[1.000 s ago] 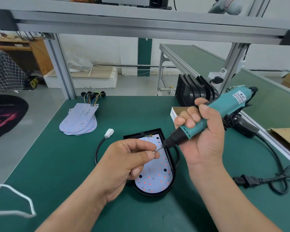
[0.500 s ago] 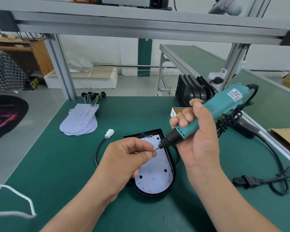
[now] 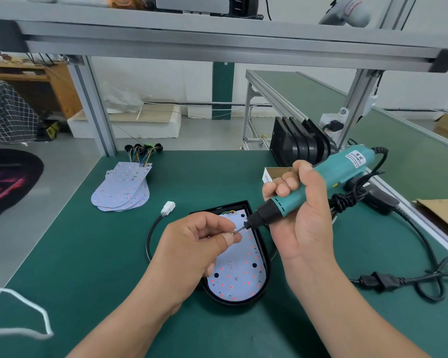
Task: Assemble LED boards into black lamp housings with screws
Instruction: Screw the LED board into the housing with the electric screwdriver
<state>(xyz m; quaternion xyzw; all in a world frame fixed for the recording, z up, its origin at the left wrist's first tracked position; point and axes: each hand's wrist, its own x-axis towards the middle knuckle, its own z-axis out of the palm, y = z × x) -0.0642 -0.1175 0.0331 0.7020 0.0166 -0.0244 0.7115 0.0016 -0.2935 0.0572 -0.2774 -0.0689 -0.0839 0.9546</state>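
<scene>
A green work surface [image 3: 88,254] sits under a grey metal frame, with a workshop floor and a second green bench beyond. Just below the middle of the surface lies a black lamp housing [image 3: 233,302], with a pale LED board [image 3: 239,277] resting inside it. Dark open holes show on the board.

The left grip [image 3: 192,254] hovers over the housing's upper half, thumb and forefinger pinching a tiny screw [image 3: 233,232] (it is almost too small to make out). The right grip [image 3: 303,220] is wrapped around a teal electric screwdriver [image 3: 331,174], which slants down from two o'clock so that its bit meets the screw.

At ten o'clock from the housing is a fanned stack of spare LED boards [image 3: 122,192]. At one o'clock stand empty black housings [image 3: 300,146] and a small open box [image 3: 274,173]. A black power cord [image 3: 424,254] loops away at three o'clock.

The likely risk is the screw dropping. It is being set on the bit in mid-air, so if the fingers let go before it seats, it could fall onto the board or roll away. The slanted bit could also skid off the screw head and scrape the LEDs. Nothing pins the board, so it may shift and its holes may lose alignment. The coloured wires at the board's twelve o'clock edge could get pinched.
</scene>
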